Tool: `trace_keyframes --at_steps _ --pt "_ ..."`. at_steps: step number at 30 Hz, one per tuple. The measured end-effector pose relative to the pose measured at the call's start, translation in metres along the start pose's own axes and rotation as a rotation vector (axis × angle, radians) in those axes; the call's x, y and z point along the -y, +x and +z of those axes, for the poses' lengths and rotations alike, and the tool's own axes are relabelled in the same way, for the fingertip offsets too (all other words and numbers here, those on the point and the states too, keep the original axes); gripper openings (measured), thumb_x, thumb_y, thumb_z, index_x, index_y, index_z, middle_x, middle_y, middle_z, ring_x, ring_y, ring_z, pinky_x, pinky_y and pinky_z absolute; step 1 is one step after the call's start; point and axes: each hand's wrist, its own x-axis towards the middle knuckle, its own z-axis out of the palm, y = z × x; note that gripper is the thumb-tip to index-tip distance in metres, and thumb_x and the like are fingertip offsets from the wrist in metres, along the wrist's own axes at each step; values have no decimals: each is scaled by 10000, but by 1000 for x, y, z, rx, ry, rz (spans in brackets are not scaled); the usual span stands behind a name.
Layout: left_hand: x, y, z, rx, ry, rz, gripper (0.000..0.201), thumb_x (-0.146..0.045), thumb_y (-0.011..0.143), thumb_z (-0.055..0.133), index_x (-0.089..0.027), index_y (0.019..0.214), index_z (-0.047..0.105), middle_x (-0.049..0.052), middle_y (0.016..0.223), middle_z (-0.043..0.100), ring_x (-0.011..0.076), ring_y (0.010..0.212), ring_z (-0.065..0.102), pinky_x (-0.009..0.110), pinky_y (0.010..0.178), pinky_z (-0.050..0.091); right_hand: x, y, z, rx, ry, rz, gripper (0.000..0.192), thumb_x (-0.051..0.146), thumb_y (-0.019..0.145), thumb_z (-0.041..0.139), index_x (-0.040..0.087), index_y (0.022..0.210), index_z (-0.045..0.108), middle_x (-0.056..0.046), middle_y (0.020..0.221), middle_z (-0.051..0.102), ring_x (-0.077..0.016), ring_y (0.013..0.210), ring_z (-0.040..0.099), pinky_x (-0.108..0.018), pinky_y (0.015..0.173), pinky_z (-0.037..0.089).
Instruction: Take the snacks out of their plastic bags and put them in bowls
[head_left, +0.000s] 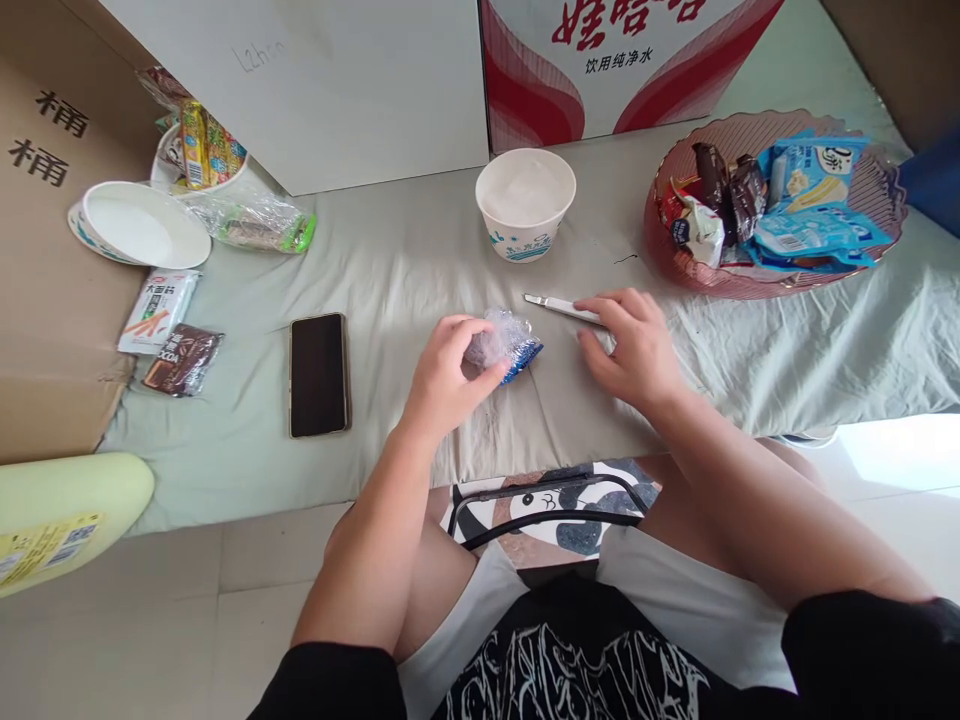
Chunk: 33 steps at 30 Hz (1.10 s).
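Observation:
My left hand (450, 375) curls its thumb and fingers around a crumpled clear plastic wrapper (499, 340) with a shiny blue edge, on the cloth in front of me. To its right lies a slim utility knife (556, 306), its blade end pointing left. The fingertips of my right hand (630, 345) rest on the rear of the knife's handle, while the thumb stays apart from it. Under those fingers, the knife's tail end is hidden. Just beyond the wrapper stands a white paper bowl (525, 205) with a whitish inside.
A ribbed pink bowl (772, 280) of packaged snacks stands at the right. At the left are a phone (319, 375), two small snack packs (182, 360), a tilted paper bowl (139, 225) and a snack-filled tub (206, 150). Large boxes (375, 100) line the back.

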Motion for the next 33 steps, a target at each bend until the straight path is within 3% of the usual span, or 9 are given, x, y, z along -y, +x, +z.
trace_keyframes --at_steps 2,5,8,11,14,23,27,30,33 --pt "-2 0 0 -32 -90 -78 137 -337 881 661 -219 949 671 41 958 708 189 873 672 329 781 549 5 -2 3 63 174 -138 317 290 960 548 231 1244 676 -140 1193 717 -320 1109 680 -510 975 552" --pt "-4 2 1 -30 -321 -192 197 -404 897 649 -217 835 643 5 741 665 162 694 630 301 663 519 13 -5 6 131 369 -257 405 319 945 579 212 1335 606 -138 1252 715 -298 1153 686 -463 978 572" --pt "-3 5 0 -41 -564 -266 241 -448 833 717 -224 789 639 12 725 685 177 671 646 320 643 541 19 -6 5 158 423 -198 423 270 911 589 204 1329 601 -117 1144 739 -265 1038 700 -416 908 576" --pt "-1 8 -3 -89 -661 -354 229 -427 787 748 -235 746 629 10 696 676 193 630 649 334 595 534 19 -3 -1 148 461 -123 177 249 887 582 238 1045 659 -81 1015 732 -243 946 689 -406 880 559" --pt "3 10 -7 -140 -621 -427 178 -350 797 719 -235 714 613 6 681 649 186 609 634 314 553 485 18 -1 -6 87 548 -57 42 274 888 578 248 859 593 -63 953 725 -234 919 684 -412 887 546" --pt "17 13 -24 -298 -229 -594 236 -130 715 634 -212 518 535 -14 524 529 150 525 505 294 516 379 -7 5 -2 -231 649 354 69 253 861 529 264 830 469 -47 845 654 -206 778 632 -375 735 529" --pt "27 10 -27 -392 -60 -447 91 -204 721 734 -221 807 708 22 820 711 205 780 656 309 670 495 -7 4 -11 -398 522 327 79 250 865 501 271 941 506 -100 997 666 -261 931 665 -429 795 541" --pt "28 7 -23 -316 -48 -199 411 -303 734 802 -263 1133 712 70 1323 703 271 1237 638 373 996 536 5 -4 -19 -274 364 61 309 342 887 544 267 1187 548 -145 1250 681 -334 1194 643 -518 971 513" --pt "27 8 -18 -160 10 -107 382 -329 764 783 -258 1135 726 89 1403 671 303 1345 597 448 1146 473 11 -9 -17 -99 200 -88 392 391 883 614 253 1248 582 -107 1105 743 -340 1129 667 -541 1013 476"
